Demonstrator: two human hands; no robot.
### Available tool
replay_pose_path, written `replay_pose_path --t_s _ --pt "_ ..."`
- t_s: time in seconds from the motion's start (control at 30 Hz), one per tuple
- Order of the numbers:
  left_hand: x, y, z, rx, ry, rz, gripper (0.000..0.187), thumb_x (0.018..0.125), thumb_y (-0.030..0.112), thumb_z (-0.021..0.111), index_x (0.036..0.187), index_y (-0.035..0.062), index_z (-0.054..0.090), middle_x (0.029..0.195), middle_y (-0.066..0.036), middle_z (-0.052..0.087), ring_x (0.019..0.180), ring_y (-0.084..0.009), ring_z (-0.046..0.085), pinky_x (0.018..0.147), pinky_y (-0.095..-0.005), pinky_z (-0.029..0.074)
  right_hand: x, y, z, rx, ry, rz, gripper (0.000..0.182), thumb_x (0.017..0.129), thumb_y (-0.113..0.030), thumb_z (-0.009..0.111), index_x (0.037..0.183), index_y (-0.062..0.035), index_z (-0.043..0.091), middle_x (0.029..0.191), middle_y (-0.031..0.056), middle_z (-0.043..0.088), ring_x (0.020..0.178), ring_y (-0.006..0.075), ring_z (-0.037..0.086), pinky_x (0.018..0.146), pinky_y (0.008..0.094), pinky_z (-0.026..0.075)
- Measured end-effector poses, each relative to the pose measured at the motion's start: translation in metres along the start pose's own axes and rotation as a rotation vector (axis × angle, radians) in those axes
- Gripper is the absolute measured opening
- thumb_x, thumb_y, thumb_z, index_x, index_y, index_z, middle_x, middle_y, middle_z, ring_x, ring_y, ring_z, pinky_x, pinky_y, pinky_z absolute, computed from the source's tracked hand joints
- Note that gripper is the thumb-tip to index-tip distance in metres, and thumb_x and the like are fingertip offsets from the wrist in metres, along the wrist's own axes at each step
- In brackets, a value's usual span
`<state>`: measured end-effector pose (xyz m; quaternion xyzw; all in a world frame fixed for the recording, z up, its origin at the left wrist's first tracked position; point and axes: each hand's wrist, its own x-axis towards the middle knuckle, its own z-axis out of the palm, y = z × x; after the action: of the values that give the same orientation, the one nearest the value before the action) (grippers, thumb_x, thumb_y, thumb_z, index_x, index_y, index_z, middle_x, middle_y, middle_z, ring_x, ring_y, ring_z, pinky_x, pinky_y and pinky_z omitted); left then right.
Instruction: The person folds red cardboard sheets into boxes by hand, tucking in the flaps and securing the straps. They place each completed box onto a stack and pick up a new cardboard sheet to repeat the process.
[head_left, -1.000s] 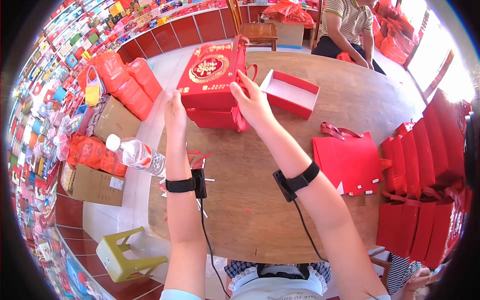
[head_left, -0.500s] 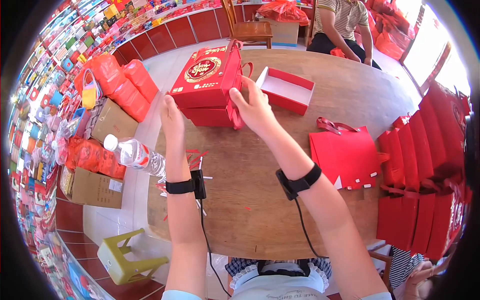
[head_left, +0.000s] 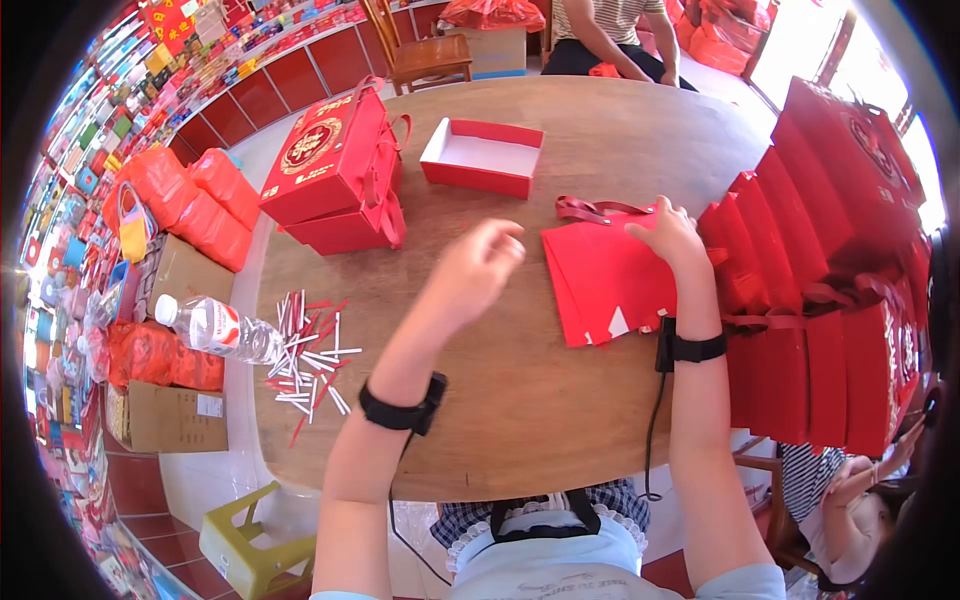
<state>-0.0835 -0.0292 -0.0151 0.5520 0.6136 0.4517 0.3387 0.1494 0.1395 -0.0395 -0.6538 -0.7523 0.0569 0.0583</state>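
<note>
Reaching over flat red bags, right hand spread, left hand half-curled

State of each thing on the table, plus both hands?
Left hand: empty, loosely curled
Right hand: at flat red bag, grip unclear
Flat red bag: lying flat
Open red box: lidless, empty
Gold-printed red box: stacked
Bottle: capped
Red and white strips: scattered
Red bags at right: standing
</note>
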Motion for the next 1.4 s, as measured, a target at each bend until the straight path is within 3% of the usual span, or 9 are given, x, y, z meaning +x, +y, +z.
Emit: replay_pose_path --t_s 0.33,0.43,0.57,0.63,0.73,0.93,1.03,1.2,1.4 --pt "-0.002 -0.010 0.074 0.407 -0.238 -0.155 0.065 0.086 0.038 0.050 0.133 -0.0008 0.029 0.126 -0.027 0.042 0.119 -0.0367 0.038 0.101 -0.0418 0.028 0.010 0.033 0.005 0.124 0.019 0.086 0.060 0.071 -0.039 0.069 0.117 -0.0075 0.046 0.113 0.0181 0.054 0.100 0.0329 0.056 0.082 0.0410 0.047" --pt "-0.001 -0.010 0.068 0.331 -0.303 -0.219 0.068 0.085 0.040 0.050 0.133 -0.0022 0.027 0.128 -0.027 0.040 0.122 -0.0386 0.034 0.103 -0.0429 0.024 0.003 0.023 -0.010 0.268 0.479 -0.080 0.039 0.078 -0.031 0.063 0.109 -0.0092 0.053 0.099 0.0161 0.061 0.090 0.0317 0.060 0.074 0.0385 0.049" --pt "-0.004 -0.001 0.048 0.575 0.234 0.263 0.071 0.080 0.030 0.059 0.132 -0.0048 0.026 0.133 -0.025 0.032 0.123 -0.0386 0.030 0.102 -0.0449 0.023 -0.017 -0.008 -0.061 0.631 0.516 -0.083 0.016 0.085 -0.022 0.055 0.093 -0.0104 0.061 0.074 0.0133 0.062 0.073 0.0295 0.062 0.064 0.0365 0.047" --pt "-0.004 0.028 0.026 0.603 0.354 0.390 0.072 0.078 0.027 0.062 0.132 -0.0050 0.026 0.133 -0.025 0.030 0.123 -0.0386 0.028 0.101 -0.0468 0.023 -0.027 -0.026 -0.075 0.790 0.558 -0.369 0.013 0.083 -0.019 0.056 0.088 -0.0089 0.062 0.071 0.0126 0.061 0.066 0.0279 0.061 0.061 0.0340 0.047" --pt "-0.003 0.057 -0.006 0.544 0.475 0.411 0.070 0.074 0.022 0.066 0.130 -0.0041 0.030 0.126 -0.025 0.040 0.120 -0.0341 0.036 0.099 -0.0428 0.028 -0.047 -0.063 -0.089 0.829 0.440 -0.713 0.011 0.081 -0.017 0.057 0.085 -0.0080 0.063 0.067 0.0119 0.061 0.061 0.0258 0.060 0.059 0.0314 0.047" --pt "-0.003 0.057 -0.034 -0.245 0.022 -0.009 0.013 0.077 0.004 0.062 0.089 -0.0028 0.061 0.077 -0.002 0.063 0.069 -0.0049 0.057 0.061 -0.0186 0.045 -0.061 -0.112 -0.077 0.758 0.330 -1.068 0.016 0.078 -0.015 0.061 0.092 -0.0090 0.063 0.080 0.0097 0.060 0.075 0.0237 0.060 0.068 0.0311 0.048" --pt "-0.006 0.041 -0.045 -0.335 0.218 0.061 0.012 0.078 0.005 0.063 0.088 -0.0032 0.061 0.076 -0.003 0.062 0.069 -0.0053 0.056 0.061 -0.0186 0.044 -0.057 -0.109 -0.075 0.871 0.766 -0.788 0.025 0.078 -0.014 0.060 0.102 -0.0068 0.059 0.099 0.0130 0.055 0.092 0.0278 0.056 0.078 0.0342 0.046" --pt "-0.003 0.034 -0.059 -0.443 0.419 0.165 0.018 0.078 0.006 0.066 0.092 -0.0038 0.060 0.080 -0.004 0.063 0.068 -0.0059 0.054 0.062 -0.0186 0.042 -0.053 -0.100 -0.048 0.927 0.328 -0.619 0.040 0.085 -0.020 0.055 0.119 0.0012 0.048 0.121 0.0177 0.045 0.115 0.0316 0.045 0.095 0.0355 0.037" --pt "0.000 0.027 -0.060 -0.433 0.454 0.224 0.019 0.078 0.005 0.066 0.094 -0.0045 0.060 0.082 -0.006 0.064 0.069 -0.0068 0.057 0.062 -0.0192 0.044 -0.051 -0.114 -0.039 0.989 0.261 -0.587 0.037 0.084 -0.016 0.057 0.117 -0.0009 0.050 0.115 0.0139 0.047 0.100 0.0245 0.050 0.084 0.0312 0.042"
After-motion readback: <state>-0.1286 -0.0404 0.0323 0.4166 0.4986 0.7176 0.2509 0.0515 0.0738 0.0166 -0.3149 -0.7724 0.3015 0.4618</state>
